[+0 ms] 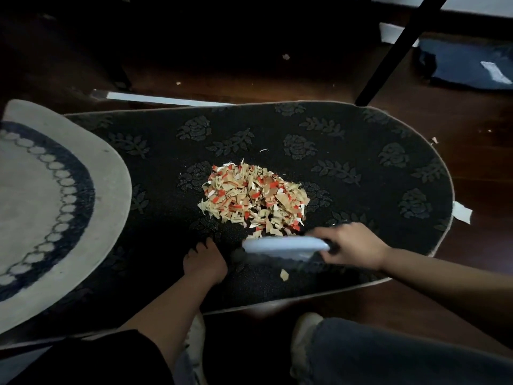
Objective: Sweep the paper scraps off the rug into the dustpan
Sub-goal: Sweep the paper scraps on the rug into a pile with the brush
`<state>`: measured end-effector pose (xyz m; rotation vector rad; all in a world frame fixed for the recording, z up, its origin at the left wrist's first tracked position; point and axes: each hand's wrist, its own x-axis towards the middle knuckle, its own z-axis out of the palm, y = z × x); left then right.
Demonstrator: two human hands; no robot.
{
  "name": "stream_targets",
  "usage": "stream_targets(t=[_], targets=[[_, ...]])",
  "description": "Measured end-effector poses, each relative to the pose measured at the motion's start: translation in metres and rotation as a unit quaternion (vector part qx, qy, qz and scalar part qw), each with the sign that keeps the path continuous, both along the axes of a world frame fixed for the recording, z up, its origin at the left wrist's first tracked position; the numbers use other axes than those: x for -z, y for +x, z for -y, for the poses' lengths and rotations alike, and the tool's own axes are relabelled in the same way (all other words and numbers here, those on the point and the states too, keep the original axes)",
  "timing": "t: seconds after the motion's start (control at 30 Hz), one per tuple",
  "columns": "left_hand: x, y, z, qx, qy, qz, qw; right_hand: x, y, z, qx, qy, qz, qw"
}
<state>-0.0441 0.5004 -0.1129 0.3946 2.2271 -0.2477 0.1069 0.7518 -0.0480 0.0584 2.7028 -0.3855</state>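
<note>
A heap of tan, red and white paper scraps (254,197) lies in the middle of a dark oval rug (361,151) with a flower pattern. My right hand (348,247) grips the handle of a light blue hand brush (286,243), blurred, lying along the near edge of the heap. One loose scrap (283,274) lies just below the brush. My left hand (205,261) rests on the rug left of the brush, fingers spread downward on the pile. No dustpan shows in the head view.
A beige round rug (55,207) with a dark ring overlaps the oval rug's left end. Black furniture legs (394,54) cross the top right. Stray scraps (460,212) lie on the dark wood floor to the right. My knees and shoes fill the bottom edge.
</note>
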Motion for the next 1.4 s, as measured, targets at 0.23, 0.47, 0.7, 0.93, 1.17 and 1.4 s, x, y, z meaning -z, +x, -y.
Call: stream_targets(t=[0.23,0.47,0.7,0.93,1.17,1.4], targets=[[0.001,0.0,0.002,-0.002,-0.003,0.002,1.0,-0.031,-0.014,-0.006,0.059,-0.005,-0.061,0.996],[0.002,0.0,0.004,0.002,-0.009,0.001,1.0,-0.034,0.011,-0.021,-0.032,0.002,0.092,0.995],[0.005,0.0,0.009,-0.001,-0.01,-0.006,1.0,-0.007,-0.001,-0.003,0.003,-0.008,0.033,0.999],[0.006,0.0,0.007,-0.006,-0.013,-0.005,1.0,-0.023,-0.011,-0.005,0.078,-0.011,-0.071,0.994],[0.007,0.004,0.005,-0.012,-0.016,0.046,0.999,-0.047,-0.009,-0.021,0.007,-0.001,0.128,0.992],[0.007,-0.001,0.007,-0.017,-0.008,0.049,0.999,-0.013,-0.012,-0.005,0.035,0.048,0.006,0.998]])
